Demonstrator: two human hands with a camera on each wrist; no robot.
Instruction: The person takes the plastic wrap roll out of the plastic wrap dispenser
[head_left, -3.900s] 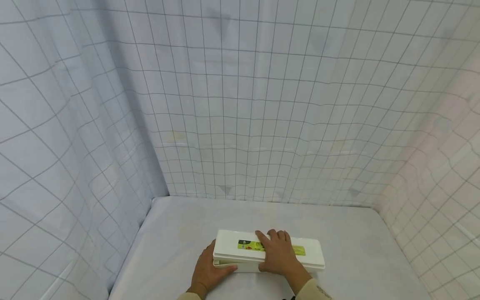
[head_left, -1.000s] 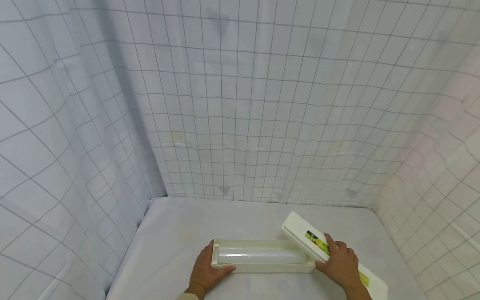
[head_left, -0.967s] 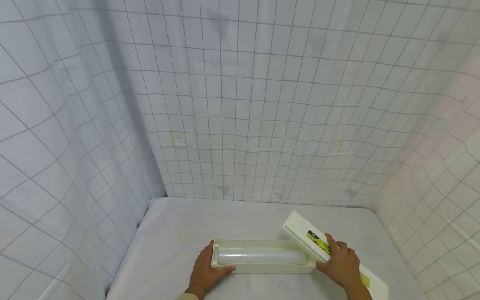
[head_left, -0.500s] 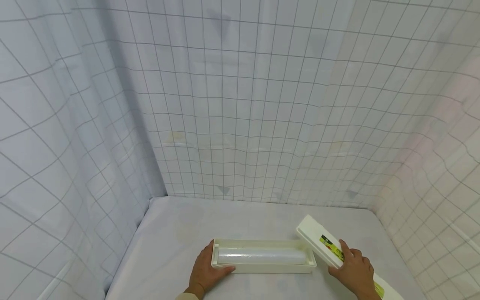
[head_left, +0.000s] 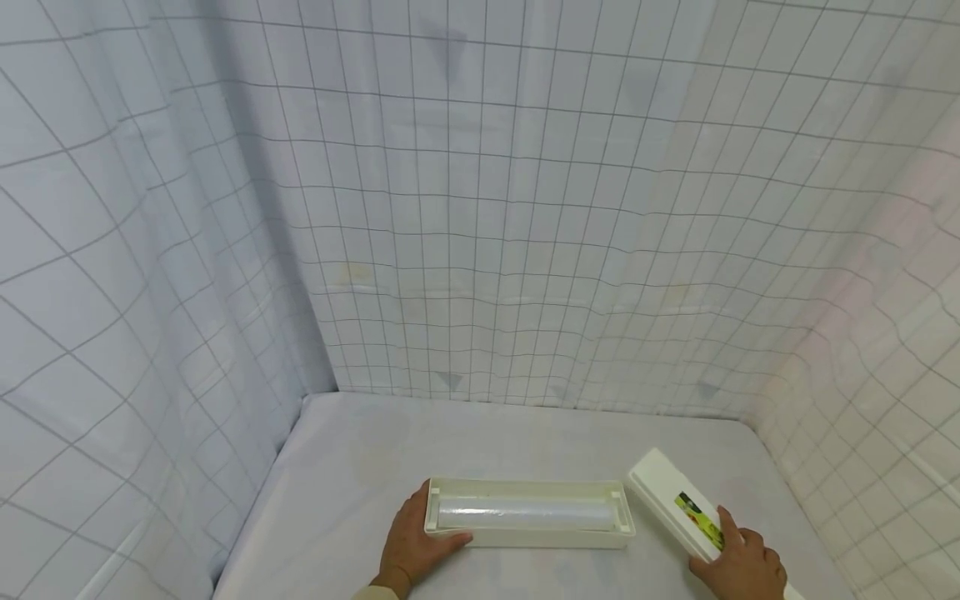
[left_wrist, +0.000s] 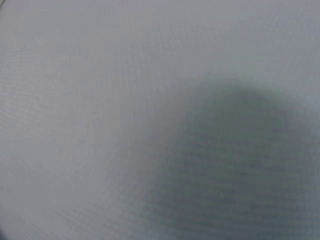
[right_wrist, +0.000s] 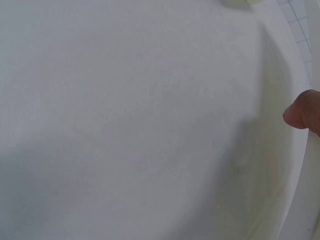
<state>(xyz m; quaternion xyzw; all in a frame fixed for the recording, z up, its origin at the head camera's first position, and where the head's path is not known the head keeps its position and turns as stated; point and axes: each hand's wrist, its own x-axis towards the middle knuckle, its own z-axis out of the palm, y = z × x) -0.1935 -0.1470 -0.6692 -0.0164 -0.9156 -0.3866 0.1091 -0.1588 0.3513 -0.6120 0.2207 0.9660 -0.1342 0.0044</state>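
Note:
A long white plastic box (head_left: 532, 540) lies lengthwise on the table in the head view, its top uncovered. Inside it rests a shiny roll of cling film (head_left: 525, 512). My left hand (head_left: 411, 542) grips the box's left end, thumb along the front wall and fingers round the far side. To the right, my right hand (head_left: 742, 567) holds the box's white lid (head_left: 663, 487), slanted and apart from the box. A yellow-green label (head_left: 699, 518) is on the lid, partly under the fingers. The right wrist view shows my thumb (right_wrist: 304, 111) at the right edge.
White cloth covers the table (head_left: 360, 450). Grid-patterned curtains hang at the back (head_left: 480, 250), left (head_left: 112, 333) and right (head_left: 885, 375). The left wrist view holds only blurred cloth (left_wrist: 90, 100) and a dark shadow.
My right hand has lifted the lid off the box and carried it rightward and nearer to me, uncovering the roll. My left hand has stayed at the box's left end.

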